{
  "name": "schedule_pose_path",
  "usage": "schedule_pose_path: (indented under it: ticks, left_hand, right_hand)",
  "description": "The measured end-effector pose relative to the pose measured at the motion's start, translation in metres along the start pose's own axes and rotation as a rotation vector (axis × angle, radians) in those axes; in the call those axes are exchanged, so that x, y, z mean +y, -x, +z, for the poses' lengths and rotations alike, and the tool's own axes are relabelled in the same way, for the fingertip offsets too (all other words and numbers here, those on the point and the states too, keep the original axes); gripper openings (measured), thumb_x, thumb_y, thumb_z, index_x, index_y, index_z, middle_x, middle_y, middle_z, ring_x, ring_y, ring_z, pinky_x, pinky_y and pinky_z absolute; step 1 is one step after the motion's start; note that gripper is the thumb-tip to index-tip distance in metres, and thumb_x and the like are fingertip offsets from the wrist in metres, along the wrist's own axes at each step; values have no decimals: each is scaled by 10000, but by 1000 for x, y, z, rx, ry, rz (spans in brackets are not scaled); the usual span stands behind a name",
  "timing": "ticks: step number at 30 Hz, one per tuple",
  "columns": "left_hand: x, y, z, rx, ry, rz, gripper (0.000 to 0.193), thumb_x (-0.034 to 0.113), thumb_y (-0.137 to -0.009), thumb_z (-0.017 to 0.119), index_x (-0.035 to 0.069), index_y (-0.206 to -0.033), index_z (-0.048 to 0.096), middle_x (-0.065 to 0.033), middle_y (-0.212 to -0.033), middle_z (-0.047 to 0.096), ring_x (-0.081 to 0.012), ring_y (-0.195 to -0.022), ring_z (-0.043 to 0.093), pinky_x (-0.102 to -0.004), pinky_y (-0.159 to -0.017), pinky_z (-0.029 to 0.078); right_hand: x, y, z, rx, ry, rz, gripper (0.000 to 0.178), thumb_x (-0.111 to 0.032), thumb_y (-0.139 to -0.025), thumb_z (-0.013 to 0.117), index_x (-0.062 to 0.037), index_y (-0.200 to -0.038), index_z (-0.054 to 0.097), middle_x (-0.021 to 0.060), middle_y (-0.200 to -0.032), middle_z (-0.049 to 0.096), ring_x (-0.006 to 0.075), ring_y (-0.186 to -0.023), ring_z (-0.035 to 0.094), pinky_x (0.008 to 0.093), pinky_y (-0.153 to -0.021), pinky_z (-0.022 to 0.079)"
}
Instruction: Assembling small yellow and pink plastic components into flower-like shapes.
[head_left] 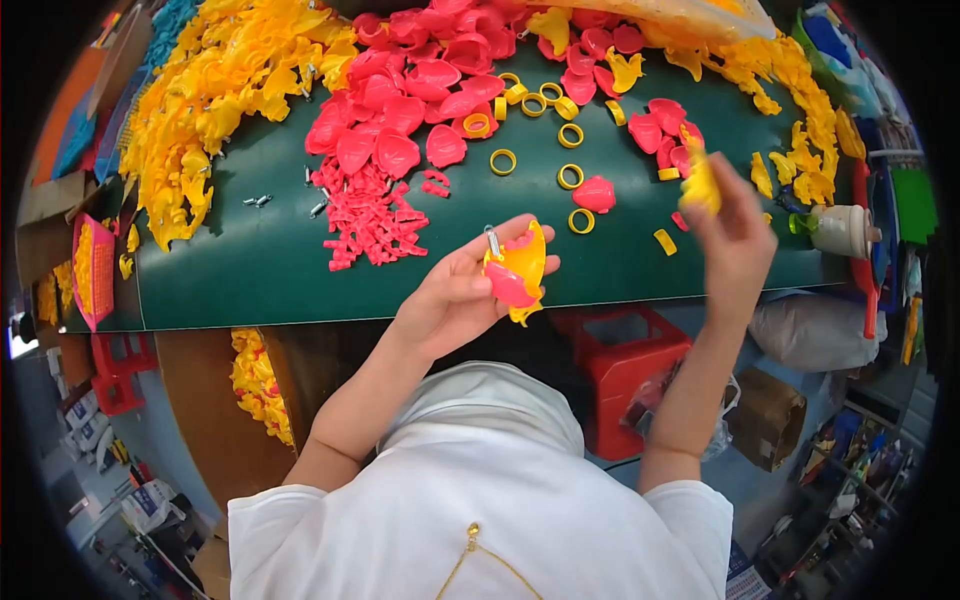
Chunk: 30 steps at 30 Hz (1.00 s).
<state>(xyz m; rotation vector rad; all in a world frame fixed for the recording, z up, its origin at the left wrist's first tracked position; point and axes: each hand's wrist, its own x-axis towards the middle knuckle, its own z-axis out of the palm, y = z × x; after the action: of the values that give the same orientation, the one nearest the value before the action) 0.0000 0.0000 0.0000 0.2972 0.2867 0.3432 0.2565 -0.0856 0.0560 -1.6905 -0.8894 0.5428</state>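
Observation:
My left hand (pixel 462 287) is closed around a yellow plastic shell half (pixel 530 262), just over the table's near edge. A pink curved piece (pixel 511 286) lies inside that shell, and a small metal spring (pixel 493 240) sticks out at its top left. Raised at the right, my right hand (pixel 738 215) pinches another yellow plastic shell half (pixel 701 185); its fingers are slightly blurred. Between the hands, yellow rings (pixel 581 221) and a pink cup-shaped piece (pixel 596 194) lie on the green table (pixel 400 292).
Heaps of yellow shells (pixel 245 75), pink cup pieces (pixel 395 120) and small pink parts (pixel 375 218) cover the table's left and middle. A white pot-like container (pixel 845 230) stands at the right end. Below are a red stool (pixel 625 375) and a cardboard box (pixel 205 390) holding yellow pieces.

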Motion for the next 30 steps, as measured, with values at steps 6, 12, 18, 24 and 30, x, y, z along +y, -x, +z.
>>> schedule_pose_path:
  ticks: [6, 12, 18, 24, 30]
  left_hand:
    - [-5, 1, -6, -17, -77, 169, 815, -58, -718, 704, 2, -1428, 308, -117, -1433, 382, -202, -1311, 410, -343, -1082, 364]
    - [-3, 9, -2, 52, -232, 186, 865, -50, -663, 738, 9, -1419, 321, -146, -1447, 369, -230, -1320, 403, -369, -1094, 356]
    - [-2, 11, -4, 39, -305, 207, 854, -56, -668, 737, 9, -1415, 327, -159, -1459, 347, -229, -1329, 389, -367, -1092, 359]
    - [-5, 14, -5, 4, -355, 218, 818, -44, -709, 731, 18, -1417, 327, -177, -1480, 313, -253, -1349, 363, -388, -1084, 367]
    - [-6, 19, -18, -46, -168, 183, 708, 2, -761, 738, 23, -1372, 382, -187, -1483, 308, -253, -1327, 401, -378, -1053, 407]
  right_hand:
    - [-14, 73, 77, -205, -146, -51, 519, -125, -659, 834, 21, -1117, 639, 108, -1042, 622, 198, -929, 631, 280, -781, 521]
    - [-13, 79, 89, -199, -30, -124, 490, -122, -653, 839, 23, -1084, 656, 119, -1047, 622, 206, -933, 626, 289, -764, 521]
    - [-12, 84, 92, -211, -10, -125, 487, -119, -650, 841, 30, -1075, 656, 118, -1031, 619, 208, -925, 626, 289, -759, 522]
    - [-11, 94, 93, -206, -93, -17, 487, -112, -656, 839, 16, -1088, 655, 104, -1040, 605, 199, -919, 626, 274, -745, 524]
    - [-3, 102, 96, -257, -164, -36, 528, -116, -652, 841, -8, -1131, 649, 93, -1044, 601, 192, -963, 602, 287, -799, 501]
